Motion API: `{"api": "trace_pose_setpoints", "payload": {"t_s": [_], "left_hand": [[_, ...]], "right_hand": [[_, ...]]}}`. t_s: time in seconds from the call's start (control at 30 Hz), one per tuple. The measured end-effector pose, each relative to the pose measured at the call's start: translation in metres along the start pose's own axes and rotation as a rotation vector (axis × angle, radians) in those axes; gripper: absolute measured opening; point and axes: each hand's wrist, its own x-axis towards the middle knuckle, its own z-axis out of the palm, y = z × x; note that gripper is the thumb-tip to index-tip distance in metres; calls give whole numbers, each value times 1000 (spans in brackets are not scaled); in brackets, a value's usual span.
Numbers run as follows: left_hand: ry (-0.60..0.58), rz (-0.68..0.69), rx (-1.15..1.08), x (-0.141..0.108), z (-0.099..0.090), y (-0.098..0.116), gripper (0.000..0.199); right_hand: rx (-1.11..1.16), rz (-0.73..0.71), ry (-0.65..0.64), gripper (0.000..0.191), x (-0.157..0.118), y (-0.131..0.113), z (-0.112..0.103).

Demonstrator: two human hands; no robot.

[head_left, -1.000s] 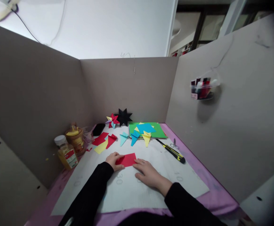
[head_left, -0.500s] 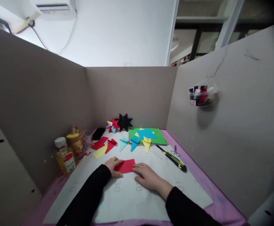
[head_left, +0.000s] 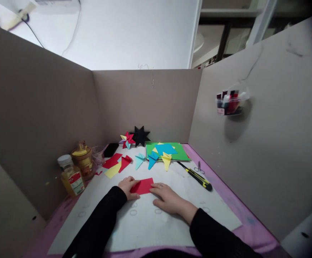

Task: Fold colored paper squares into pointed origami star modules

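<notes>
A red paper piece lies flat on the white sheet between my two hands. My left hand rests on its left end, thumb and fingers apart. At its right edge, the fingertips of my right hand touch the paper, with the thumb spread below. Beyond it stand folded pieces: a red one, a light blue one, a blue one and a yellow one.
A cutter and small scissors lie at the right. Green sheets, a black star and a phone are at the back. A bottle and a brown jar stand at the left.
The view has tilted and shifted slightly, so the table and panels appear a little higher. Both hands remain at the red paper, with almost no change in their pose.
</notes>
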Motion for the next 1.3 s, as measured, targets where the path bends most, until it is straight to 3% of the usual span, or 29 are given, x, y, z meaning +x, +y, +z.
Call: {"api": "trace_pose_setpoints", "payload": {"t_s": [1.03,1.3], "left_hand": [[-30,-29,-46,0,-4,3,79],[16,-27,-15,1,0,3,77]], "right_hand": [[-7,-4,-63,53,2,0,-4],[-23,-5,-80,53,2,-2,-7]]}}
